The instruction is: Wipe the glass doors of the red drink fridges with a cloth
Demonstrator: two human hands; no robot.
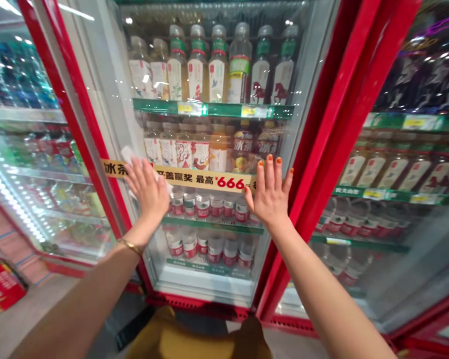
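Both palms lie against the glass door [209,279] of a red-framed drinks fridge. Under my left hand [148,188] a white cloth [128,154] is pressed flat on the glass; its edges show above and beside the fingers. The fingers of that hand are stretched out, and a gold bracelet [130,246] circles the wrist. My right hand [272,194] rests open with spread fingers near the door's right side, holding nothing. Between the hands runs a yellow sticker strip [205,180] with printed characters and "666", partly covered by both hands.
Behind the glass, bottled drinks [217,70] stand in rows on green-edged shelves [224,108]. Another fridge with a red frame [344,149] adjoins on the right, and lit shelves [26,115] stand at left. A red box [3,284] sits on the floor at lower left.
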